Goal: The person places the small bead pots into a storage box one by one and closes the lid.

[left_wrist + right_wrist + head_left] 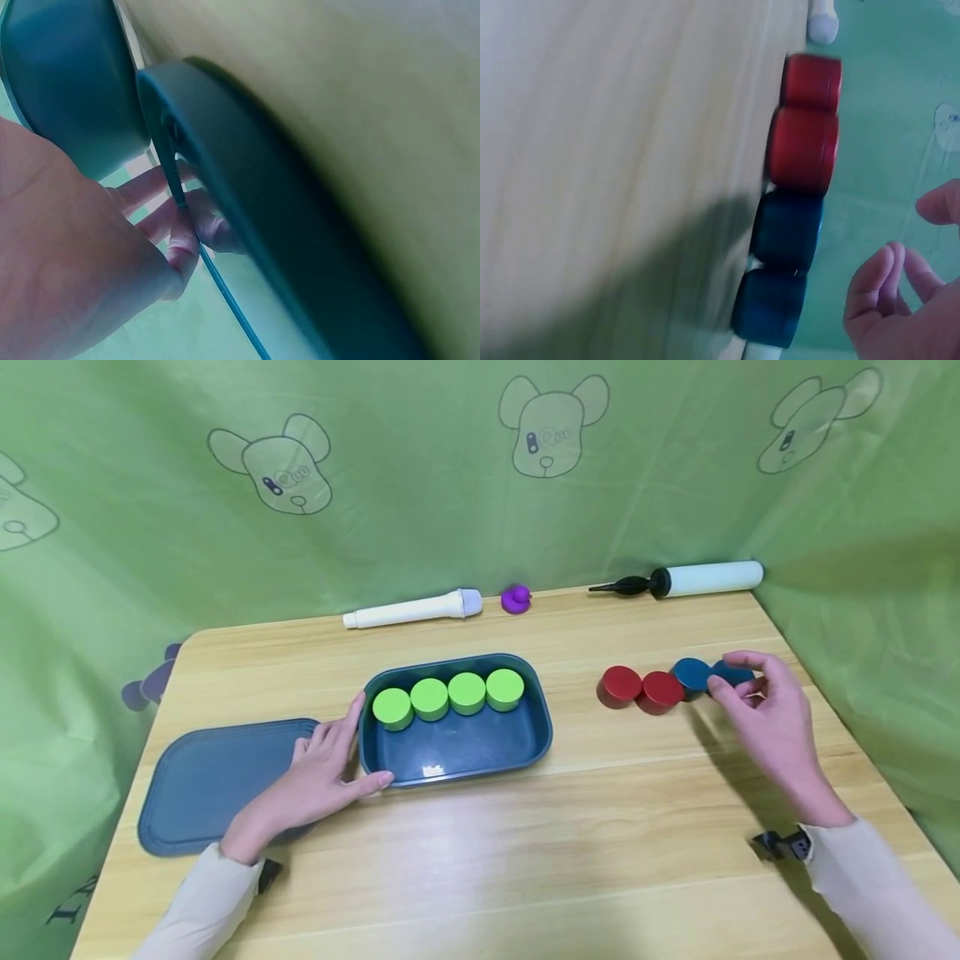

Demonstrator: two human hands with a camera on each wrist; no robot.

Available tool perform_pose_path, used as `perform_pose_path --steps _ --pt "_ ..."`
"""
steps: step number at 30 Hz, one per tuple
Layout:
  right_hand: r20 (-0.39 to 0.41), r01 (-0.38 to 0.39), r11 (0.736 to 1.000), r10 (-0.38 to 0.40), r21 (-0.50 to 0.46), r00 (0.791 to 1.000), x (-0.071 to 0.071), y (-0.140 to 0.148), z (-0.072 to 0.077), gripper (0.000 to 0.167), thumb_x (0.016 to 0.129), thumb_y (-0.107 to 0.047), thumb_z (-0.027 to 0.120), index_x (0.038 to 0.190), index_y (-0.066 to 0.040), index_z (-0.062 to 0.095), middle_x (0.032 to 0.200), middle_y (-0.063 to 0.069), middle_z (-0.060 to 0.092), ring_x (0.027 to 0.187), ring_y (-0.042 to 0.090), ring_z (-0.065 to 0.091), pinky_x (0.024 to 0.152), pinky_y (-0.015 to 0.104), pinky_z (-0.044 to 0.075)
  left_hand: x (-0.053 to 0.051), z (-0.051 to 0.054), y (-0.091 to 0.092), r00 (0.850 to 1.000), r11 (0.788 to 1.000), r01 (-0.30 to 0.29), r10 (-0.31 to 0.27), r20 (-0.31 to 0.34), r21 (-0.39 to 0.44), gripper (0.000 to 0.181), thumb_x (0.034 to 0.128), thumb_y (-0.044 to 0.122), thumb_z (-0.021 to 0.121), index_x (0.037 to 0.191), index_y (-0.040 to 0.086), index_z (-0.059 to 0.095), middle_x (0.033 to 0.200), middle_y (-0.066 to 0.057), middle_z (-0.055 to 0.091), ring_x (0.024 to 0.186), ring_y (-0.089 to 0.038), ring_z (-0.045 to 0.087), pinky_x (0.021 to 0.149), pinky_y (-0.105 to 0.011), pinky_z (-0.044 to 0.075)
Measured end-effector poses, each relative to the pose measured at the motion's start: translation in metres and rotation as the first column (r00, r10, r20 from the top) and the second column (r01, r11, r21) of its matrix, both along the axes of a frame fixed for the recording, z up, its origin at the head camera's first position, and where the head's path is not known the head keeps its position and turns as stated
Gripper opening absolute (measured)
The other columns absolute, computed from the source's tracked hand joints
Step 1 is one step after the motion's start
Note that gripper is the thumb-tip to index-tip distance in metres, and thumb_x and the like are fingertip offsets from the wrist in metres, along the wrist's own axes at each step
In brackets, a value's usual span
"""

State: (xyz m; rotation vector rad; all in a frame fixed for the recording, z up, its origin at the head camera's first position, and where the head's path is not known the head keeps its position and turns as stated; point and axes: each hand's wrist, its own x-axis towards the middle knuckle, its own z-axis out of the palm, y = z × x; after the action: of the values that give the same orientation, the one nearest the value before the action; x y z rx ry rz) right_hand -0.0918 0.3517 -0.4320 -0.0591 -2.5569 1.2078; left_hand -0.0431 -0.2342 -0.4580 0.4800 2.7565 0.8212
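Note:
A dark blue rectangular container [450, 753] holds a row of several bright green round blocks [467, 693] along its far side. My left hand [318, 777] touches the container's left end, its index finger along the side and thumb on the front rim. Partly beneath that hand lies a flat dark blue lid [217, 785]. At the right, my right hand [772, 722] hovers over two blue round blocks [786, 229], thumb and fingers apart with nothing between them. Two red round blocks [802, 150] continue the line leftward. In the head view, the hand partly hides the rightmost blue block.
Along the table's back edge lie a white microphone-shaped stick [412, 609], a purple toy duck [516, 599] and a white hand pump [705, 579] with a black nozzle. Green printed curtain [420, 485] hangs behind the wooden table [510, 860] and along both sides.

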Motion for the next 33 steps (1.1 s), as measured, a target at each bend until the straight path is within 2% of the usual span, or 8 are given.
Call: perform_pose_path --steps 7,14,19,24,30,33 --pt "0.051 0.034 0.998 -0.037 0.056 0.998 -0.005 0.024 -0.004 0.054 0.105 -0.023 0.074 0.15 0.001 0.058 0.126 -0.001 0.049 0.087 0.001 0.054 0.065 0.011 0.044 0.0 0.0 0.0 1.0 1.0 0.004 -0.004 0.005 -0.001 0.117 0.1001 0.069 0.067 0.176 0.029 -0.013 0.172 -0.013 0.037 0.153 -0.044 0.027 0.104 -0.062 0.025" --pt "0.161 -0.002 0.997 -0.01 0.072 0.987 -0.012 0.042 -0.011 0.066 0.106 -0.025 0.073 0.16 0.004 0.048 0.15 0.022 0.043 0.086 -0.006 0.054 0.063 0.013 0.047 0.0 0.002 0.0 1.0 1.0 0.005 -0.005 0.007 -0.001 0.117 0.1005 0.068 0.067 0.175 0.03 -0.014 0.171 -0.014 0.038 0.154 -0.045 0.027 0.104 -0.063 0.025" --pt "0.243 -0.018 0.999 0.006 0.048 0.97 -0.018 0.05 -0.014 0.072 0.107 -0.026 0.073 0.164 0.005 0.041 0.158 0.03 0.039 0.086 -0.004 0.052 0.062 0.017 0.047 0.0 0.001 0.0 1.0 1.0 0.003 -0.003 0.009 -0.002 0.117 0.1003 0.069 0.067 0.175 0.03 -0.014 0.171 -0.014 0.037 0.153 -0.045 0.027 0.104 -0.064 0.025" --pt "0.285 -0.032 0.999 0.037 -0.021 0.958 -0.022 0.057 -0.018 0.073 0.107 -0.021 0.073 0.163 0.008 0.037 0.158 0.031 0.039 0.082 -0.004 0.056 0.065 0.017 0.05 0.001 0.001 0.0 1.0 1.0 0.0 0.0 0.007 0.002 0.117 0.1002 0.069 0.067 0.175 0.03 -0.014 0.171 -0.013 0.038 0.153 -0.045 0.028 0.103 -0.063 0.025" --pt "0.323 -0.046 0.995 0.072 -0.09 0.943 -0.025 0.063 -0.025 0.07 0.106 -0.022 0.074 0.159 0.008 0.04 0.135 0.006 0.051 0.084 -0.001 0.058 0.069 0.018 0.051 0.0 0.0 0.0 1.0 1.0 0.0 0.0 0.0 0.003 0.117 0.1001 0.068 0.068 0.176 0.028 -0.012 0.171 -0.012 0.038 0.152 -0.044 0.028 0.102 -0.061 0.025" --pt "0.341 -0.043 0.995 0.071 -0.087 0.938 -0.026 0.065 -0.027 0.07 0.106 -0.026 0.075 0.158 0.006 0.04 0.128 0.002 0.051 0.083 0.001 0.058 0.068 0.02 0.049 0.0 0.001 0.0 1.0 1.0 -0.001 0.001 -0.001 0.004 0.117 0.1001 0.068 0.068 0.176 0.027 -0.011 0.171 -0.012 0.038 0.152 -0.043 0.029 0.102 -0.061 0.025"
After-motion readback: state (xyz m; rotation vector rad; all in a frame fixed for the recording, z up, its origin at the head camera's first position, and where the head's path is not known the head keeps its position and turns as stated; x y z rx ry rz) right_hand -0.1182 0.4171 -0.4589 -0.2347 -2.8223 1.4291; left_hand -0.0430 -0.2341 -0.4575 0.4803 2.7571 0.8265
